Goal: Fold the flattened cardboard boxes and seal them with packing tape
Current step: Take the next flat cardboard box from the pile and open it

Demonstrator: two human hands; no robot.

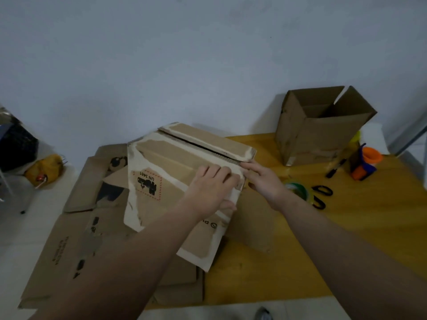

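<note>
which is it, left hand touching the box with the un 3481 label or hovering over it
Touching. The head view shows the left hand lying on the box, its fingers pressed flat on the top flap with no gap.

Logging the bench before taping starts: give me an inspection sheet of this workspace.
Surface: yellow wooden table, partly covered by cardboard.
Job's things: half-folded box, flaps not fully closed; open box behind; flattened boxes at left; tape roll.
Clutter: scissors, marker, orange cup.
Hands: left hand rests on a flap; right hand touches the flap's edge.
Cables: nothing seen.
Surroundings: pale wall; yellow bag on the floor.
</note>
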